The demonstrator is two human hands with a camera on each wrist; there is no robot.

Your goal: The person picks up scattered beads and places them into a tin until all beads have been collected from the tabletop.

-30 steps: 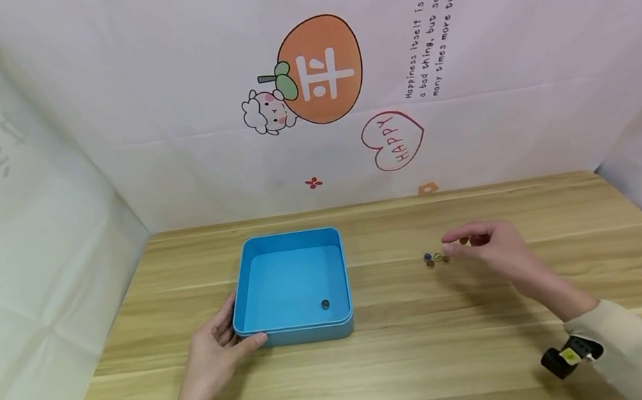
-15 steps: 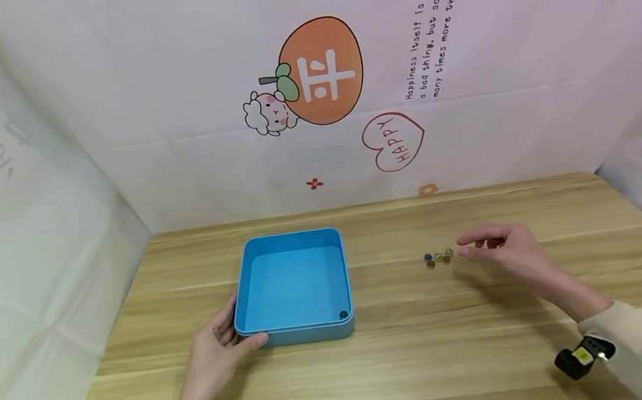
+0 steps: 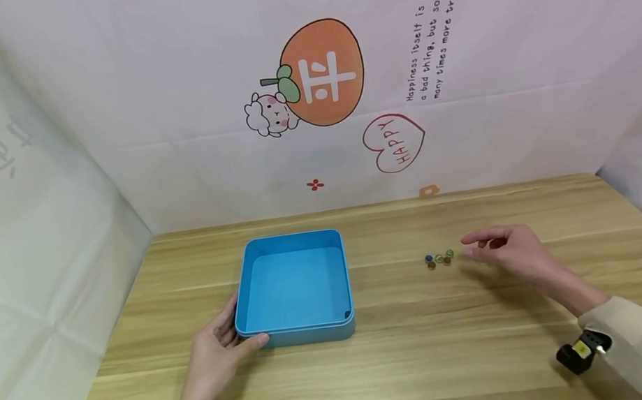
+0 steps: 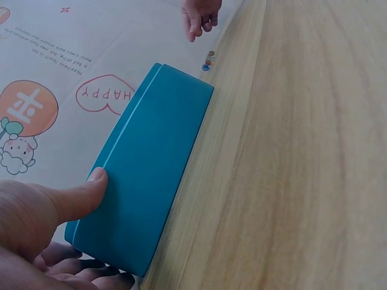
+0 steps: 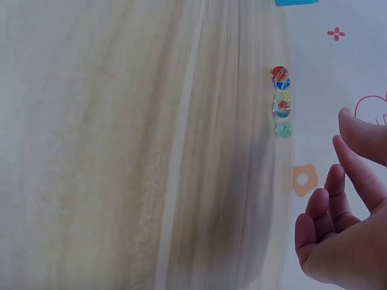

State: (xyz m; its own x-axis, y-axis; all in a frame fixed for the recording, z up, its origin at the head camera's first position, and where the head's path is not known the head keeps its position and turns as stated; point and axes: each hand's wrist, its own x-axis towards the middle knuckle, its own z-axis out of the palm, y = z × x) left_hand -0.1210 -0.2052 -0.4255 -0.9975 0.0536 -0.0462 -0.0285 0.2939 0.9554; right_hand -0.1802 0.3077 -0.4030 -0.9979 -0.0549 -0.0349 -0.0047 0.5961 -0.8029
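Observation:
A square blue box without a lid stands left of the middle of the table. My left hand grips its near left corner. In the left wrist view the thumb presses the outer wall and the fingers bend around the corner. One dark marble lies inside the box at the near right corner, partly hidden by the rim. Several glass marbles sit in a small cluster right of the box. Just right of them hovers my right hand, fingers loosely bent, thumb and forefinger apart, holding nothing.
The wood-grain table meets a white printed cloth hung behind it and along both sides. A small black camera is strapped to the right wrist.
My right hand has drawn back to the right, uncovering a green marble in the cluster. Inside the box the marble has rolled into the near right corner. The left hand keeps its place.

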